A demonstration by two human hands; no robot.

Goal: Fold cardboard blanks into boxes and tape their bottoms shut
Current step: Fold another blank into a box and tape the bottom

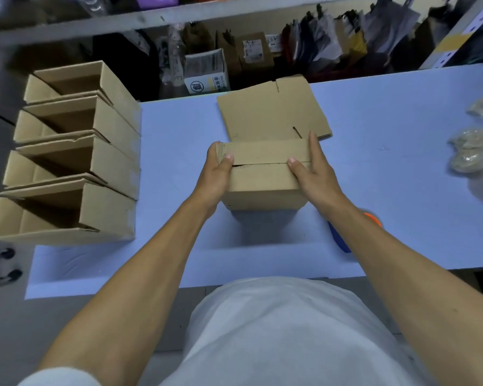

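Mid-desk, the left hand and right hand grip the ends of a brown cardboard box, thumbs pressing its closed flaps, apparently untaped.

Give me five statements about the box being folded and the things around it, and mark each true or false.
1. Both hands hold the box at its ends, the left hand and the right hand with thumbs on the flaps. True.
2. Tape already covers the seam between the flaps. False: the seam is bare.
3. Flat cardboard blanks lie behind the box on the blue table. True.
4. The folded boxes are stacked on the person's right. False: they are on the left.
5. Those folded boxes have their open sides showing. True.
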